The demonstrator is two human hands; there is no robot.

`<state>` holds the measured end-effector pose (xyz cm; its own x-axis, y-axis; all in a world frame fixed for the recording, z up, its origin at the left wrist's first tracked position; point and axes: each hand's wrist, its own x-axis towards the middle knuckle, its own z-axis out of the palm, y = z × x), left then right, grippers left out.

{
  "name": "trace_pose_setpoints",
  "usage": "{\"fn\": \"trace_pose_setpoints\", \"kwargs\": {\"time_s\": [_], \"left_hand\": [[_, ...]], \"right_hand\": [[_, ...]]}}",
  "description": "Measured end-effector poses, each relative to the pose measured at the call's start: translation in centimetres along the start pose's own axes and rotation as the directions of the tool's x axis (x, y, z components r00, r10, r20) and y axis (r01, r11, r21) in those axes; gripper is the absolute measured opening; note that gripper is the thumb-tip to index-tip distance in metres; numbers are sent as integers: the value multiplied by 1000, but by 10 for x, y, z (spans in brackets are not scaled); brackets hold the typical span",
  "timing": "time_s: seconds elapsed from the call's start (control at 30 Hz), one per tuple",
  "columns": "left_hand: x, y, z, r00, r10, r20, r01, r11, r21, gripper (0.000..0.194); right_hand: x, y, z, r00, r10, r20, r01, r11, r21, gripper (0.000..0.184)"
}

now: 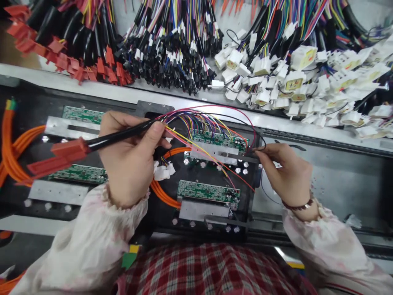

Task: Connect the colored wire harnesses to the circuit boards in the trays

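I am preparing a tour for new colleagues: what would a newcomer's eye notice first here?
Probably the wire bundles across the top, ending in red connectors at left, black connectors in the middle and white connectors at right. Next, near the centre, coloured wires fan out from the black sleeved cable in the left hand, above a green circuit board. Orange cables curl at the left edge.

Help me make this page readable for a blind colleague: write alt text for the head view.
A person's left hand grips a black cable with red plugs, while the right hand pinches thin wires beside a green circuit board. More boards and orange cables lie nearby; thick wire bundles tipped in red, black and white line the far side.
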<state>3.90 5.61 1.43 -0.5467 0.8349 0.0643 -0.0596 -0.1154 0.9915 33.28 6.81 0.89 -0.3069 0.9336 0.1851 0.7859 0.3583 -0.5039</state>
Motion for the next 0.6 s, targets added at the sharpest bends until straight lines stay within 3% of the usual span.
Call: {"fn": "trace_pose_setpoints", "kwargs": {"time_s": [0.1, 0.27, 0.5, 0.6], "left_hand": [[2, 3, 1, 999, -12, -43, 12, 1000, -5, 42], [6, 4, 2, 989, -143, -37, 136, 979, -151, 50], [9, 5, 2, 994, -102, -25, 96, 981, -165, 44], [8, 5, 3, 996, -83, -18, 79, 984, -160, 44]], "right_hand": [[2, 3, -1, 999, 27, 19, -28, 998, 62, 7], [9, 6, -4, 989, 75, 128, -98, 979, 179, 5], [15, 11, -8, 978, 12, 208, -47, 985, 164, 3], [18, 1, -15, 992, 13, 125, -18, 999, 40, 7]]}}
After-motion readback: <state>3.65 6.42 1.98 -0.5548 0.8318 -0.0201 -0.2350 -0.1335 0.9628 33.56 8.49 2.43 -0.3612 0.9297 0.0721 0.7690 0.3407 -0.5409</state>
